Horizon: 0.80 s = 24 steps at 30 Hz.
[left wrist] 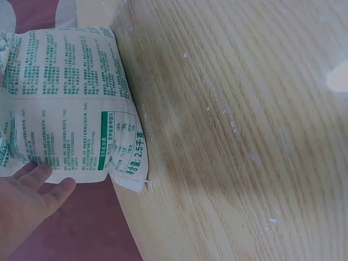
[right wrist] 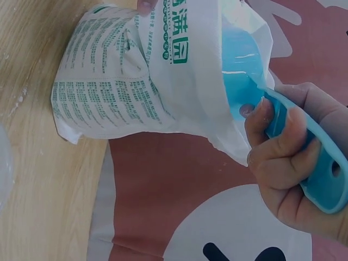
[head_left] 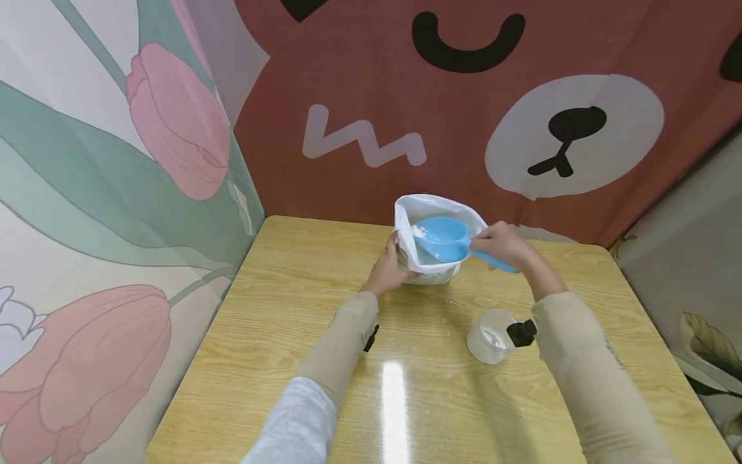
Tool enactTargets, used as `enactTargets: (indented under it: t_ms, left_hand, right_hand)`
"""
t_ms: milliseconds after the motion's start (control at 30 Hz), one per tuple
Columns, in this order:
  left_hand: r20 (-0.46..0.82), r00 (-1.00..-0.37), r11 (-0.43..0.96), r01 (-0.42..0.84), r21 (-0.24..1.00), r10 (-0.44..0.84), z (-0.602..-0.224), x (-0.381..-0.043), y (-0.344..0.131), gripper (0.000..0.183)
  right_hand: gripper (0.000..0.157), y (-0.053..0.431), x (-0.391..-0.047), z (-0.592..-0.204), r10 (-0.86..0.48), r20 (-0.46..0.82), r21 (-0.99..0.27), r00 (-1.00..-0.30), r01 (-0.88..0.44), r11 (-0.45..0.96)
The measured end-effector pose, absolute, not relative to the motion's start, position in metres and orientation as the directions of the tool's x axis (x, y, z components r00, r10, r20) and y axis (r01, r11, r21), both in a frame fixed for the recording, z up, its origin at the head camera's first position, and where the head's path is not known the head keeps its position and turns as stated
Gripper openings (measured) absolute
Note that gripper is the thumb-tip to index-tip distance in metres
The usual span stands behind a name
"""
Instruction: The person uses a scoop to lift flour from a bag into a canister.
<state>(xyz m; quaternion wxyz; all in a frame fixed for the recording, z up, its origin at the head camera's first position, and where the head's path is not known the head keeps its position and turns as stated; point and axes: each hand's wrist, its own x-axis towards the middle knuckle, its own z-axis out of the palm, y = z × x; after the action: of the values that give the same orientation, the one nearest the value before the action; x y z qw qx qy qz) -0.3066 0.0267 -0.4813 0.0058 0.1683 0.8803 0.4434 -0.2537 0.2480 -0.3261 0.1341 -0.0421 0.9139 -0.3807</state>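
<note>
A white bag with green print (head_left: 429,278) stands with its mouth spread toward the far edge of the table. My left hand (head_left: 390,270) holds the bag by its left side, thumb near the rim. In the left wrist view, the fingers of that hand (left wrist: 32,201) lie along the printed side. My right hand (head_left: 503,248) grips the handle of a blue plastic scoop (head_left: 443,231), whose bowl is inside the bag's mouth. A little white powder (head_left: 418,231) clings to the scoop's left edge. In the right wrist view, fingers curl round the scoop's handle (right wrist: 321,201).
A clear plastic tub (head_left: 489,345) with some white powder inside stands on the wooden table (head_left: 301,309), below the right forearm. Specks of white powder (left wrist: 234,126) dot the tabletop. A printed curtain (head_left: 359,77) hangs right behind the table's far edge.
</note>
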Motion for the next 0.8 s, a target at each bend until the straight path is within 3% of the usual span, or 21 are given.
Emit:
enactTargets:
  t_ms: [333,800]
  left_hand:
    - [0.153,-0.938,0.537,0.306,0.786,0.310,-0.4820,-0.3065,0.0261,0.109]
    - [0.162,-0.934,0.528,0.317,0.788,0.319,-0.4821,-0.3069,0.0254,0.109]
  right_hand:
    - [0.021,0.2524,-0.2482,-0.3216,-0.196,-0.209,-0.733,-0.958,0.020,0.680]
    - [0.030,0.2550,-0.2436,-0.3171,-0.187,-0.211,-0.752,-0.959,0.037,0.658]
